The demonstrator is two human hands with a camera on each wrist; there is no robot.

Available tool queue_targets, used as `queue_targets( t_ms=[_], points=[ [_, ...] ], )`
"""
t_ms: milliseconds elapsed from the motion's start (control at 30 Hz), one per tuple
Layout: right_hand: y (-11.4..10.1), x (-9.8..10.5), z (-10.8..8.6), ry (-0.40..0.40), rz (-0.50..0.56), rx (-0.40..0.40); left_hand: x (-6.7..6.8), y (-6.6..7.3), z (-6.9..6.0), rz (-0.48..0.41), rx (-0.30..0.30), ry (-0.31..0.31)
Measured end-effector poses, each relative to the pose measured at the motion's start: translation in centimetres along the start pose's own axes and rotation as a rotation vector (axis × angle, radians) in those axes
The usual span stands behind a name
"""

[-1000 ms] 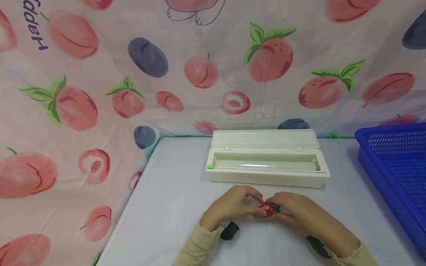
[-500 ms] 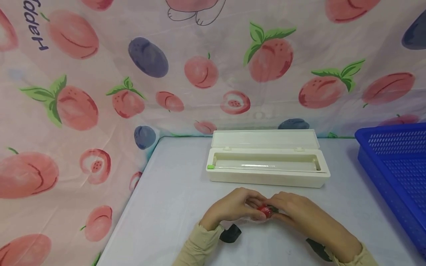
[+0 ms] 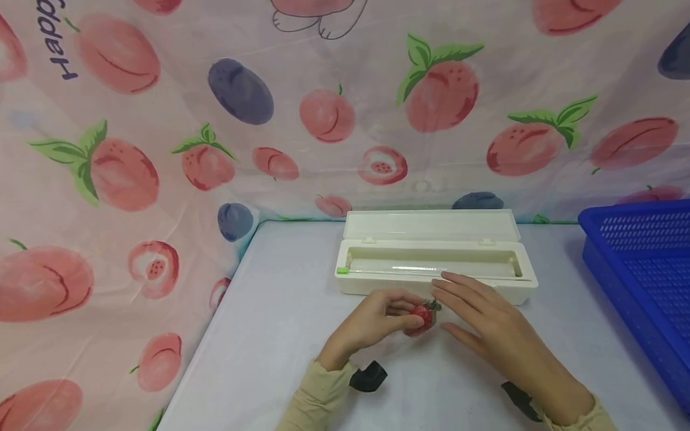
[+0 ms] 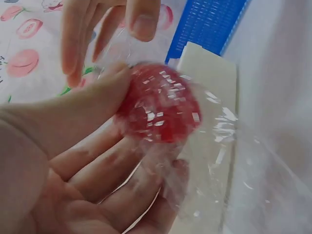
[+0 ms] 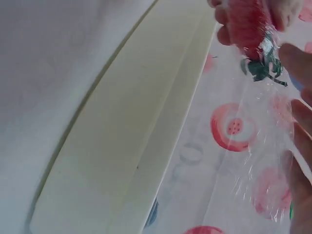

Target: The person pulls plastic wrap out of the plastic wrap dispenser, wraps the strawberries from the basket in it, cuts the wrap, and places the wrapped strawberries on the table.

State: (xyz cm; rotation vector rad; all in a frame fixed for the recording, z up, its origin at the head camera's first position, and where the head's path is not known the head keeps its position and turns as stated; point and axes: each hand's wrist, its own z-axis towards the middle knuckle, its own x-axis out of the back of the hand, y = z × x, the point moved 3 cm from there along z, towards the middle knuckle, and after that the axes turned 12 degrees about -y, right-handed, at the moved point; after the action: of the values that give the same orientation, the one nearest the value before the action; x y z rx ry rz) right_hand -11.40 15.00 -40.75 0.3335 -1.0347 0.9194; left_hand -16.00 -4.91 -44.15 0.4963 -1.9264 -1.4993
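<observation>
A red strawberry (image 3: 421, 318) with green leaves is pinched between the thumb and fingers of my left hand (image 3: 366, 323). Clear plastic film (image 4: 224, 129) covers it and trails off loosely in the left wrist view. My right hand (image 3: 493, 323) hovers just right of the leaves, its fingers spread and nearly straight. In the right wrist view, film (image 5: 243, 170) hangs from the leafy end close to those fingers; whether they touch it I cannot tell. Behind both hands is a long cream cling film box (image 3: 436, 288) with its lid up and a roll of film inside.
A blue plastic basket (image 3: 611, 275) stands on the right side of the white table (image 3: 259, 347). Fruit-printed cloth (image 3: 323, 54) hangs at the back and left. A small green piece (image 3: 342, 270) sits at the box's left end. Dark wrist devices are on both arms.
Both hands were together around the strawberry. The right hand has come away and risen toward the box, its fingers spreading. The left hand has lifted the strawberry slightly and turned its leaves upward.
</observation>
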Motion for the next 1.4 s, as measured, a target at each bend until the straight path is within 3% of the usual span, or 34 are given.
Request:
queue_targets(
  t_ms=[167, 300, 533, 667, 900, 1133, 1400],
  points=[
    [-0.1, 0.4, 0.3, 0.101, -0.11, 0.055, 0.2, 0.6, -0.5, -0.086, -0.007, 0.066],
    [0.1, 0.3, 0.7, 0.136, -0.155, 0.043, 0.3, 1.2, -1.1, -0.15, -0.025, 0.079],
    [0.9, 0.6, 1.6, 0.247, -0.113, 0.028, 0.1, 2.3, -1.3, -0.206, -0.044, 0.054],
    [1.1, 0.4, 1.8, 0.287, -0.032, -0.012, -0.2, 2.7, -1.3, -0.256, -0.065, 0.025],
    [1.5, -0.4, 1.7, 0.229, 0.101, -0.168, -0.5, 2.7, -1.0, -0.25, -0.122, 0.03],
    [1.4, -1.1, 1.5, 0.227, 0.197, -0.239, -0.9, 2.6, -0.6, -0.205, -0.168, 0.061],
    [1.3, -1.9, 0.9, 0.186, 0.31, -0.383, -1.5, 2.9, -0.3, -0.245, -0.175, 0.141]
  ],
)
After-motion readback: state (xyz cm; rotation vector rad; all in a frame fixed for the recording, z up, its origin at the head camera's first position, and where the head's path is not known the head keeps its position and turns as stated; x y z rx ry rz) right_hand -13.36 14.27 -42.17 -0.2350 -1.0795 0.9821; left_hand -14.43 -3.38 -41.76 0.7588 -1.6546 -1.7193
